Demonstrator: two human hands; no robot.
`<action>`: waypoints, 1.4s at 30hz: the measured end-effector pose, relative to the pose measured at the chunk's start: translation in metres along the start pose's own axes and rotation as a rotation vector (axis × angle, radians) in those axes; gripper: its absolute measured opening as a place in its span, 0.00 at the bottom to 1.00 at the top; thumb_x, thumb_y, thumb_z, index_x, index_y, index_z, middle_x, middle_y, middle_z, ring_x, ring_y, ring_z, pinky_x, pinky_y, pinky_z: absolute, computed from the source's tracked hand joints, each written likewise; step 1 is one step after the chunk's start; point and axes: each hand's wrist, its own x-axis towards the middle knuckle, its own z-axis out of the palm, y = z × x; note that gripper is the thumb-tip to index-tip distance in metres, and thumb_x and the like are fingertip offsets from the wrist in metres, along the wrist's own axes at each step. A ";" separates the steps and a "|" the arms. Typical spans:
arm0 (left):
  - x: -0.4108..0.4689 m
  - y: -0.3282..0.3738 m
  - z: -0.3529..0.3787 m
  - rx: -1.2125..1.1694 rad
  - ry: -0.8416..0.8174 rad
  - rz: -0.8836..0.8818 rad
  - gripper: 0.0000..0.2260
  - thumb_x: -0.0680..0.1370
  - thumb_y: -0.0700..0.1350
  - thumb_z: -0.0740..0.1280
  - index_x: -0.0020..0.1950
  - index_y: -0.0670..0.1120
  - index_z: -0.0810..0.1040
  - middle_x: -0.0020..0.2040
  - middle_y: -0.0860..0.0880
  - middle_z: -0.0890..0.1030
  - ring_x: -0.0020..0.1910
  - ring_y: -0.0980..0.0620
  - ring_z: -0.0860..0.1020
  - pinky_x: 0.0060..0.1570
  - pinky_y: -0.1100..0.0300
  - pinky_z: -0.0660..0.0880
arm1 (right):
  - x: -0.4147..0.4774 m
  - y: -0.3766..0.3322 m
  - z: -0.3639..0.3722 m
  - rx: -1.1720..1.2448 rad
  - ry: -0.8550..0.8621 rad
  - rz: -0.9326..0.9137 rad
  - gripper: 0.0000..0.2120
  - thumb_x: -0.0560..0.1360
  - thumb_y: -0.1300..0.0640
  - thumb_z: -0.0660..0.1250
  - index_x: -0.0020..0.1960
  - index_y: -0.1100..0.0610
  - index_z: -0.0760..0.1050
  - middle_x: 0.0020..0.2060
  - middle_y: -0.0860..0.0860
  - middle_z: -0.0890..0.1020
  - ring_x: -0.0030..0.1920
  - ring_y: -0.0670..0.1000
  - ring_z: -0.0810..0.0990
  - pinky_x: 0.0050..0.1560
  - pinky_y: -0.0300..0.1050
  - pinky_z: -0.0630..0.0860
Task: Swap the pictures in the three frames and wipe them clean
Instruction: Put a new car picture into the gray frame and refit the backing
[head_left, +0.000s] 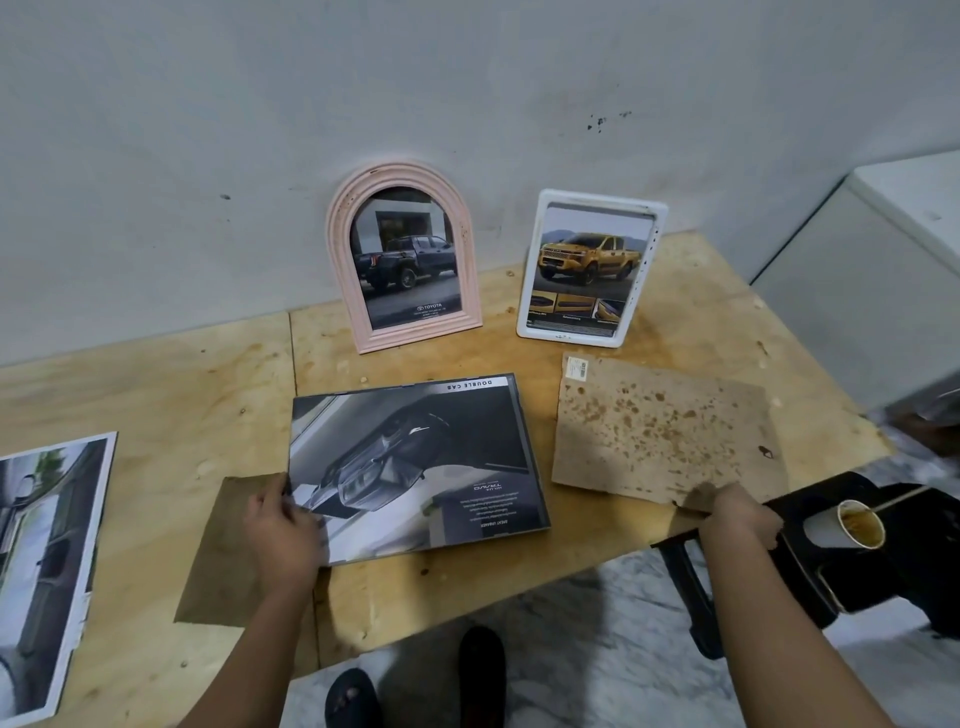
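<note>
Head view: one dark rectangular frame (530, 457), lying flat on the plywood table (182, 395), is gripped at its left edge by the left hand (280, 530). One stained brown backing board (660, 426) is pinched at its near edge by the right hand (737, 514). One white paper cup (852, 525) holds brown residue. Behind, two frames are stood upright, a pink arched frame (400, 174) and a white rectangular frame (571, 338), each holding a pickup picture.

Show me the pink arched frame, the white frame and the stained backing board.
pink arched frame (346, 270), head view, left rim.
white frame (571, 335), head view, bottom rim.
stained backing board (660, 431), head view, centre of its spotted face.
</note>
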 end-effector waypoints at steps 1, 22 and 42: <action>0.000 0.000 0.001 0.005 0.000 -0.001 0.16 0.76 0.29 0.58 0.62 0.34 0.74 0.54 0.34 0.75 0.50 0.35 0.73 0.47 0.48 0.70 | -0.003 0.000 0.003 -0.086 -0.013 -0.040 0.25 0.75 0.60 0.62 0.71 0.63 0.62 0.69 0.61 0.64 0.63 0.61 0.71 0.59 0.50 0.71; 0.013 0.012 0.012 0.264 -0.192 0.267 0.16 0.79 0.46 0.61 0.66 0.44 0.69 0.61 0.45 0.74 0.60 0.48 0.70 0.59 0.55 0.69 | -0.130 0.037 0.101 -0.800 -0.907 -1.253 0.22 0.77 0.59 0.63 0.70 0.56 0.64 0.67 0.53 0.68 0.66 0.52 0.67 0.66 0.46 0.67; 0.031 0.040 0.004 -0.108 -0.152 -0.005 0.19 0.78 0.41 0.63 0.68 0.40 0.69 0.60 0.44 0.71 0.57 0.48 0.72 0.58 0.57 0.71 | -0.156 0.044 0.134 -0.772 -0.772 -1.065 0.25 0.72 0.61 0.69 0.66 0.58 0.66 0.61 0.56 0.72 0.61 0.56 0.71 0.62 0.56 0.71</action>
